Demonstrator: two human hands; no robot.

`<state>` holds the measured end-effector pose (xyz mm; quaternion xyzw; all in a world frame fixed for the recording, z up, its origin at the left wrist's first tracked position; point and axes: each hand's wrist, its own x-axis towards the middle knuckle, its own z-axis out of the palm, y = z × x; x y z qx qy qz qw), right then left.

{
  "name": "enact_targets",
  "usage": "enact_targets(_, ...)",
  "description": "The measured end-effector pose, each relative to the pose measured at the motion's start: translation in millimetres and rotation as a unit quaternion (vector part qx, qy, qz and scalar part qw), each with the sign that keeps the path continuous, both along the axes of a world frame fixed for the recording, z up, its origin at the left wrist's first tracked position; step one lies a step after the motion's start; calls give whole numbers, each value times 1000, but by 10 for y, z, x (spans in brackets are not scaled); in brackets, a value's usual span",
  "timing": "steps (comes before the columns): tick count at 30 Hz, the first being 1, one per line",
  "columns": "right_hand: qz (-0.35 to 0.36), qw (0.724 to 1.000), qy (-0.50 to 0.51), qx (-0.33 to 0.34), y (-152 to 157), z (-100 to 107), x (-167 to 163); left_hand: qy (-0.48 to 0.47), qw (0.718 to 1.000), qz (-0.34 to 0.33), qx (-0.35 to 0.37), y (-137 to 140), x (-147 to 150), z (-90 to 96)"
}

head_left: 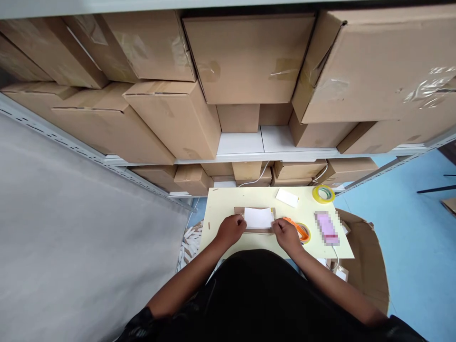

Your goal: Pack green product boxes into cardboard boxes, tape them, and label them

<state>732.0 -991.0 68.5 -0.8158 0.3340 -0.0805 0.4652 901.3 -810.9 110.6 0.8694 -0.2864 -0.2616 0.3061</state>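
Observation:
A white paper label [258, 218] lies over a small flat cardboard box [239, 210] on the pale yellow table. My left hand [232, 228] is closed in a pinch at the label's left edge. At its right edge, my right hand [286, 233] pinches the other side between thumb and fingers. An orange tape dispenser [292, 225] with a roll of tape sits just beside my right hand, partly behind it. Farther back on the table rests a white stack of labels or a flat white pack [287, 197]; its kind is unclear.
A yellow tape roll [323, 194] sits at the table's [221, 199] back right corner, near a blurred pink item [327, 228] with a cable. Shelves of cardboard boxes [249, 57] rise ahead. An open carton [366, 256] stands right; paper scraps [190, 244] lie left.

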Motion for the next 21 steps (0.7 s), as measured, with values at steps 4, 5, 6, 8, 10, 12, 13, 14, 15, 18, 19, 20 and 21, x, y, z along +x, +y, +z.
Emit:
enact_targets(4, 49, 987, 106, -109, 3, -131, 114, -11, 998, 8, 57, -61, 94, -331)
enact_targets(5, 53, 982, 132, -124, 10, -157, 146, -13, 997, 11, 70, -68, 113, -382)
enact_targets(6, 58, 976, 157, -136, 18, -178, 176, -15, 996, 13, 85, -73, 129, -422)
enact_targets(8, 68, 965, 202, -155, 34, -209, 223, -16, 993, 11, 116, -75, 145, -475)
enact_targets(10, 79, 953, 238, -171, 50, -225, 254, -13, 990, 5, 144, -76, 142, -506)
enact_targets(12, 90, 942, 263, -187, 67, -230, 280, -12, 986, -6, 167, -82, 127, -528)
enact_targets(13, 96, 937, 274, -195, 77, -230, 294, -16, 984, -13, 177, -88, 117, -539)
enact_targets(14, 103, 931, 284, -203, 86, -228, 310, -24, 982, -22, 186, -97, 109, -550)
enact_targets(15, 111, 926, 293, -211, 94, -224, 327, -36, 980, -33, 193, -106, 103, -561)
enact_targets(18, 125, 912, 318, -227, 93, -205, 370, -72, 974, -62, 207, -122, 104, -592)
enact_targets(19, 127, 910, 325, -223, 80, -200, 375, -76, 973, -67, 208, -116, 111, -602)
enact_targets(20, 127, 911, 328, -215, 60, -200, 372, -73, 974, -67, 206, -100, 120, -612)
enact_targets(21, 122, 915, 327, -201, 33, -206, 360, -66, 976, -58, 201, -74, 130, -625)
